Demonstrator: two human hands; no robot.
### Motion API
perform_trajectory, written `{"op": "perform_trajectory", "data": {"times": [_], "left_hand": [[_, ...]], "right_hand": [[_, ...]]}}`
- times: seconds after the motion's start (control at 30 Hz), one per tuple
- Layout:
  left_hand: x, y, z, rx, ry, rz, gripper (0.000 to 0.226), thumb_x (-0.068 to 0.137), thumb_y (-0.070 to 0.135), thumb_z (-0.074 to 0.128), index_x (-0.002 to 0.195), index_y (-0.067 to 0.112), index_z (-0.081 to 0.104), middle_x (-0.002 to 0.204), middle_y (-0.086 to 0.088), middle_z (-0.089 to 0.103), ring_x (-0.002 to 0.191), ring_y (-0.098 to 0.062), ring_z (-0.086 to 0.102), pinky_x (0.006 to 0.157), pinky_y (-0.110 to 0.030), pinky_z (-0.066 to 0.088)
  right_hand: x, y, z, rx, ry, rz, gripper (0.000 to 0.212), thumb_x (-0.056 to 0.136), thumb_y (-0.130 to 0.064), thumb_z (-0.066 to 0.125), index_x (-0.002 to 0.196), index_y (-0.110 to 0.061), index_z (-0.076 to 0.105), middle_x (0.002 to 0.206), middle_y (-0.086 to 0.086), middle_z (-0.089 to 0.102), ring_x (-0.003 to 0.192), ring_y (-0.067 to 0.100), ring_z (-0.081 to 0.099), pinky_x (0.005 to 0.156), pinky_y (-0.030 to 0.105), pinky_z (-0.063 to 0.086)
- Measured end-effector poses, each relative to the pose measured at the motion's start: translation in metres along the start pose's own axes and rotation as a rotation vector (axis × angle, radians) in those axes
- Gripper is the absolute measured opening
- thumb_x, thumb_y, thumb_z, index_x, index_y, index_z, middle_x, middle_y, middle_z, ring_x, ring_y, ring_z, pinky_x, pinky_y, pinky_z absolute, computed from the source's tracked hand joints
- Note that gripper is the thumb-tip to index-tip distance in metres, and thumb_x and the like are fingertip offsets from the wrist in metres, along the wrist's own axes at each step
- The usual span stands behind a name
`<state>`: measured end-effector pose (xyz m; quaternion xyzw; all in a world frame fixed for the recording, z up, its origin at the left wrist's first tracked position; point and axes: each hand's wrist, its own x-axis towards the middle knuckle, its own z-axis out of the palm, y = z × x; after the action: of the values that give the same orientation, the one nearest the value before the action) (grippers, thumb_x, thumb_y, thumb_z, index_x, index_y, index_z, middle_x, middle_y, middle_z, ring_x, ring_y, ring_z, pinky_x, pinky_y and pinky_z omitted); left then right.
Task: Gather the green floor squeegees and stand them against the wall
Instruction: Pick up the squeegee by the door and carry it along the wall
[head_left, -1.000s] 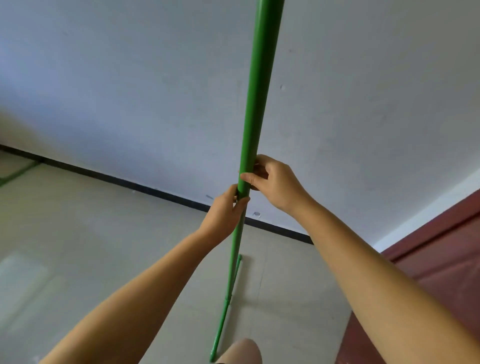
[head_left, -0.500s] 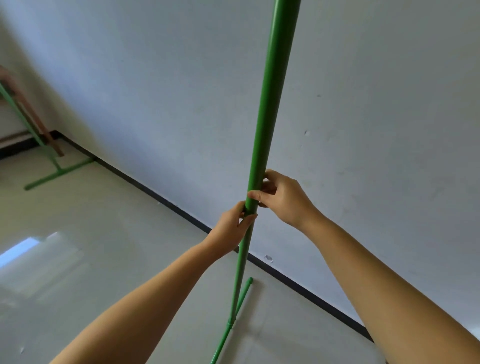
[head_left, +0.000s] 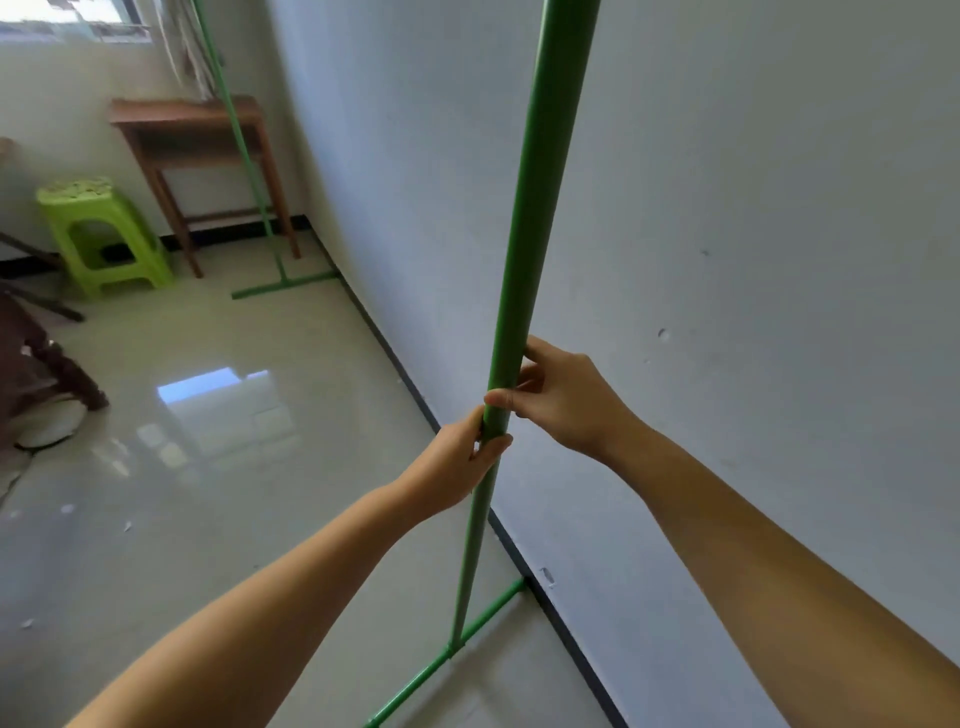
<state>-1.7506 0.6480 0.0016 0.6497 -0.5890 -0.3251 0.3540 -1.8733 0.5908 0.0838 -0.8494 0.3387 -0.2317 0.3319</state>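
Note:
A green floor squeegee (head_left: 524, 249) stands nearly upright in front of me, its crossbar head (head_left: 452, 649) on the tiled floor with one end at the wall's black skirting. My left hand (head_left: 457, 462) grips its pole from the left. Just above, my right hand (head_left: 561, 395) holds the pole from the right with thumb and fingers around it. A second green squeegee (head_left: 244, 156) leans against the white wall (head_left: 727, 260) far back near the corner, its head on the floor.
A brown wooden side table (head_left: 192, 130) stands in the far corner under a window. A lime green plastic stool (head_left: 98, 228) sits left of it. Dark furniture legs (head_left: 47, 353) are at the left edge. The glossy floor (head_left: 208, 467) reflects the window.
My view has swung left, bringing the corner, table, stool and second squeegee into sight. Both hands keep their grip on the pole, and its head now sits closer to the skirting.

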Motion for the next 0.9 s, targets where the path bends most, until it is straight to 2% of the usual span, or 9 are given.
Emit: {"op": "perform_trajectory", "data": {"times": [0.07,0.13,0.23,0.37,0.5,0.57,0.73,0.9], "left_hand": [[-0.005,0.005,0.005,0.001,0.062,-0.035,0.014,0.09,0.024,0.045,0.104,0.022,0.045,0.106,-0.015,0.064,0.097,-0.027,0.062,0.089,-0.043,0.053],[-0.01,0.008,0.008,0.004,0.121,-0.085,0.025,0.09,0.024,0.046,0.115,0.021,0.043,0.11,-0.015,0.063,0.098,-0.026,0.062,0.089,-0.04,0.053],[-0.016,0.01,0.016,0.01,0.223,-0.187,0.039,0.089,0.022,0.05,0.125,0.016,0.039,0.11,-0.014,0.063,0.091,-0.022,0.06,0.08,-0.03,0.05],[-0.017,0.017,0.027,-0.074,0.32,-0.273,0.034,0.087,0.015,0.052,0.12,0.013,0.044,0.105,-0.014,0.061,0.088,-0.021,0.059,0.077,-0.03,0.05],[-0.022,0.023,0.031,-0.085,0.306,-0.273,0.029,0.088,0.015,0.051,0.116,0.012,0.045,0.106,-0.015,0.061,0.094,-0.025,0.061,0.084,-0.037,0.053],[-0.027,0.023,0.033,-0.074,0.282,-0.265,0.03,0.088,0.015,0.051,0.117,0.012,0.045,0.108,-0.015,0.062,0.097,-0.026,0.062,0.085,-0.036,0.053],[-0.032,0.022,0.035,-0.043,0.262,-0.255,0.032,0.088,0.015,0.051,0.119,0.011,0.045,0.112,-0.016,0.062,0.096,-0.023,0.061,0.085,-0.034,0.052],[-0.031,0.022,0.032,-0.056,0.236,-0.236,0.038,0.088,0.016,0.051,0.125,0.013,0.041,0.117,-0.016,0.06,0.105,-0.027,0.06,0.088,-0.035,0.051]], "right_hand": [[0.005,0.004,-0.004,-0.032,-0.075,-0.087,0.037,0.08,-0.025,0.064,0.112,-0.011,0.051,0.085,-0.002,0.06,0.073,0.014,0.059,0.065,0.008,0.045],[0.01,0.006,-0.005,-0.043,-0.127,-0.151,0.039,0.08,-0.026,0.063,0.114,-0.01,0.051,0.089,0.001,0.063,0.074,0.012,0.058,0.066,0.008,0.046],[0.013,0.006,-0.002,-0.048,-0.183,-0.207,0.039,0.08,-0.028,0.063,0.113,-0.01,0.051,0.097,0.01,0.068,0.074,0.014,0.059,0.074,0.02,0.05],[0.011,0.006,-0.004,-0.023,-0.187,-0.206,0.037,0.08,-0.028,0.063,0.11,-0.009,0.052,0.098,0.014,0.069,0.078,0.018,0.062,0.079,0.033,0.057],[0.003,0.005,-0.008,-0.038,-0.177,-0.216,0.035,0.081,-0.026,0.062,0.108,-0.008,0.053,0.096,0.014,0.069,0.074,0.015,0.059,0.076,0.027,0.053],[-0.003,0.005,-0.008,-0.041,-0.178,-0.215,0.035,0.08,-0.026,0.063,0.108,-0.008,0.053,0.097,0.014,0.069,0.073,0.014,0.059,0.075,0.026,0.053],[-0.009,0.009,-0.007,-0.033,-0.167,-0.199,0.037,0.079,-0.029,0.064,0.109,-0.009,0.053,0.097,0.015,0.07,0.08,0.023,0.066,0.078,0.034,0.057],[-0.009,0.01,-0.004,-0.029,-0.152,-0.194,0.039,0.079,-0.029,0.064,0.111,-0.01,0.053,0.096,0.015,0.07,0.078,0.026,0.068,0.072,0.033,0.059]]}}
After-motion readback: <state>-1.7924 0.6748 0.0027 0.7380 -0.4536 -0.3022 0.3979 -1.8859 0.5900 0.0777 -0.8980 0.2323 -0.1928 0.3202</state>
